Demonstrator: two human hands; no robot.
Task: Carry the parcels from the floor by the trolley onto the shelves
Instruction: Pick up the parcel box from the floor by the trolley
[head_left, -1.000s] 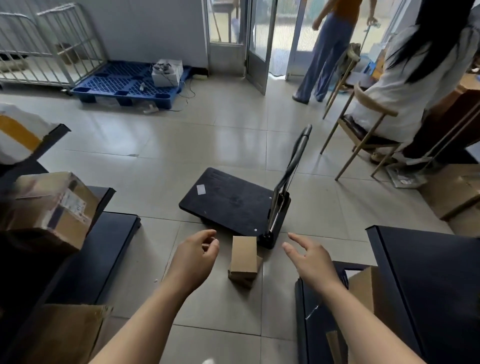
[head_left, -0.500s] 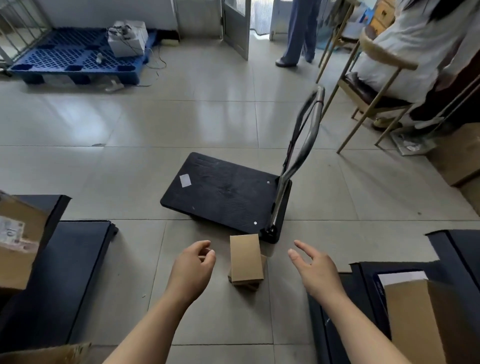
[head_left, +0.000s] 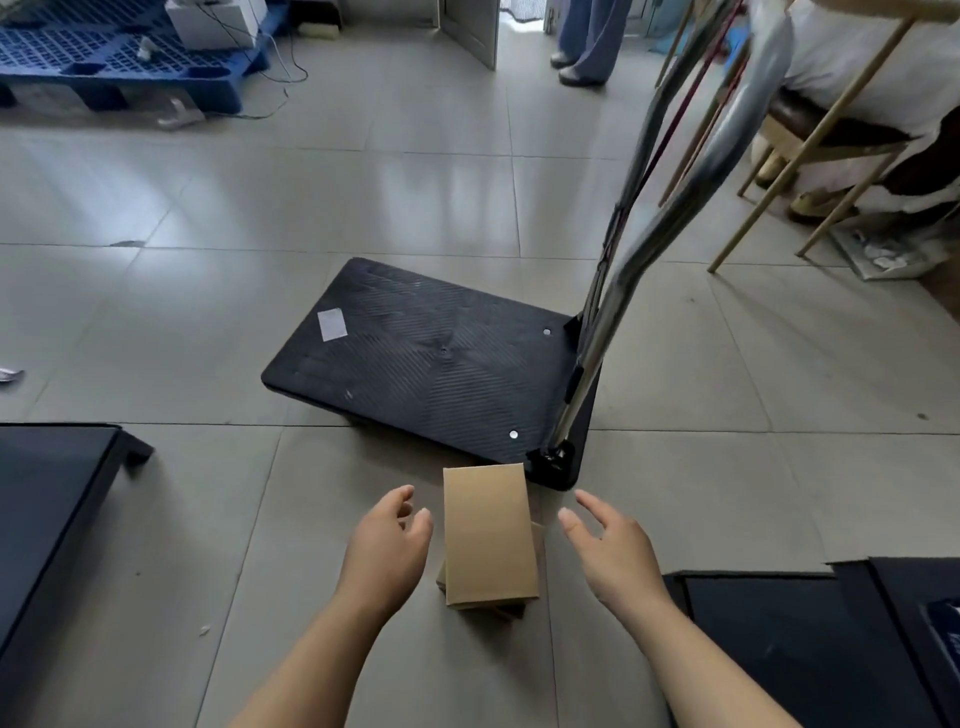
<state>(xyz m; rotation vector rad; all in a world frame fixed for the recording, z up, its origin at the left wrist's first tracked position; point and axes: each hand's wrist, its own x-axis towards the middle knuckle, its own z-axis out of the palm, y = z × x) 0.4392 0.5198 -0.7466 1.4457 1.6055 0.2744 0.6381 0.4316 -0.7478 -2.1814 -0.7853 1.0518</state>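
Head view, looking down at the tiled floor (head_left: 426, 171). Your left hand (head_left: 387, 553) and right hand (head_left: 613, 558) flank a brown cardboard parcel (head_left: 488, 535), one on each side, neither touching it. The fingers (head_left: 410, 506) of your left hand are loosely curled and released; those of your right hand are spread open and grasp nothing. The parcel stands on the floor just beside the near corner of the black trolley (head_left: 436, 358), apparently on top of a second, smaller box whose edges show beneath it. The trolley deck is bare except for a small pale label (head_left: 332, 324), and its metal handle (head_left: 675, 202) rises at the right end. Dark shelves lie at lower left (head_left: 47, 499) and lower right (head_left: 810, 639). A blue pallet (head_left: 104, 62) sits at upper left, well apart from the parcel.
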